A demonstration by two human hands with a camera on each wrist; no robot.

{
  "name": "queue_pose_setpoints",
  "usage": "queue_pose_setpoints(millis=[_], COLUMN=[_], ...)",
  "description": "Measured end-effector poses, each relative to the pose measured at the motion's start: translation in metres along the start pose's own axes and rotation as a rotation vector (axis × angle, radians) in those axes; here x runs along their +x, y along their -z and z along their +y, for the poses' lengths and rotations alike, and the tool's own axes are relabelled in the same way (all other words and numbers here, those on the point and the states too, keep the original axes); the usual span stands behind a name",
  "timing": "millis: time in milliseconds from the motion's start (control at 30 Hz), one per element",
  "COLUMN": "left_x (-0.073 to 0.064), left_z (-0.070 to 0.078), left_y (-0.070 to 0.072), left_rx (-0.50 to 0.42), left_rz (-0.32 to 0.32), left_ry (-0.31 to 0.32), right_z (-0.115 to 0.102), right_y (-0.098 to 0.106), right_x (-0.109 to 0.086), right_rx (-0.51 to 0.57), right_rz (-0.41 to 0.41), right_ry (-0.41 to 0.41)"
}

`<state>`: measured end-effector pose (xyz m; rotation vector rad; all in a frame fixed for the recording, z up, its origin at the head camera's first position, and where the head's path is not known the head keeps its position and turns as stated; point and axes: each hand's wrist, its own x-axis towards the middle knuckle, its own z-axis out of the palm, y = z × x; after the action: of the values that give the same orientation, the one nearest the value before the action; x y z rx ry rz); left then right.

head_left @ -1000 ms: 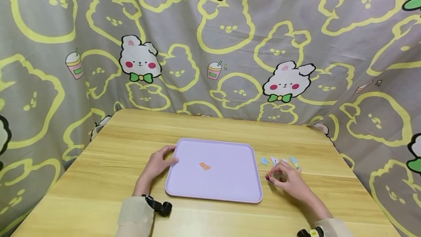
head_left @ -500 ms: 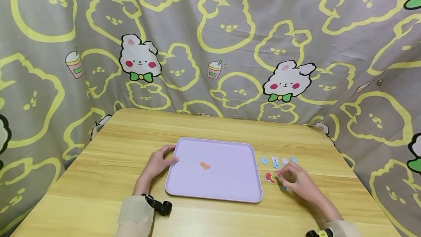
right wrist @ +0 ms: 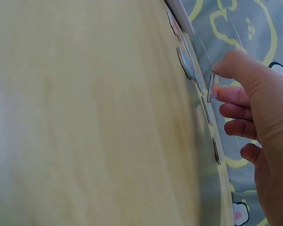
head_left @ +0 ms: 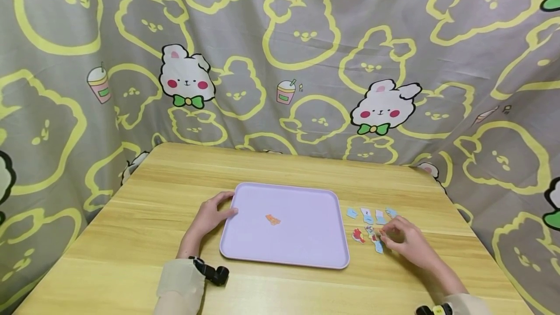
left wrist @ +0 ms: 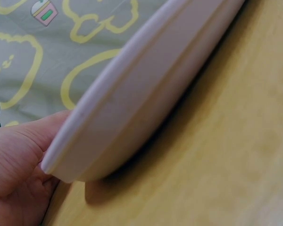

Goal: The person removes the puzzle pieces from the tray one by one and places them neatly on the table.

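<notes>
On the wooden table lies a lilac tray point(head_left: 284, 249) with one orange puzzle piece point(head_left: 273, 219) inside. My left hand point(head_left: 212, 218) holds the tray's left side, thumb over the rim; the left wrist view shows a fingertip point(left wrist: 96, 194) under the tray's raised edge. Right of the tray, my right hand point(head_left: 409, 242) hovers at the group of pieces. Its thumb and index finger pinch a thin puzzle piece point(right wrist: 212, 87), seen nearly edge-on in the right wrist view. Closest by are a red piece point(head_left: 358, 236) and a multicoloured piece point(head_left: 370, 231).
Several pale blue and white pieces, among them a blue one point(head_left: 352, 213) and a white-and-blue one point(head_left: 366, 214), form a row behind the right hand. Another blue piece point(head_left: 378, 247) lies nearer the front. A patterned curtain point(head_left: 236, 81) hangs behind the table point(head_left: 280, 286).
My right hand has shifted right, away from the red piece, uncovering it and the multicoloured and blue pieces. The left hand, the tray and the orange piece stay put.
</notes>
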<state>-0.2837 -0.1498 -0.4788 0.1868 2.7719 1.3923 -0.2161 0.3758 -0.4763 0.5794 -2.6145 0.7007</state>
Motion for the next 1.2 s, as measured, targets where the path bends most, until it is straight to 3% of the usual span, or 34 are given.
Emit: queue_pose_setpoints(millis=[400, 1200], left_x=[0.0000, 0.0001], left_z=[-0.0012, 0.0013], left_y=[0.0010, 0.0008], left_rx=[-0.003, -0.014], left_rz=[-0.003, -0.011], left_ry=[-0.001, 0.022], right_z=[0.0019, 0.0043], right_y=[0.0098, 0.0069], right_x=[-0.0009, 0.0058], right_rx=[-0.034, -0.198], right_rz=[-0.047, -0.030], right_ry=[-0.074, 0.003])
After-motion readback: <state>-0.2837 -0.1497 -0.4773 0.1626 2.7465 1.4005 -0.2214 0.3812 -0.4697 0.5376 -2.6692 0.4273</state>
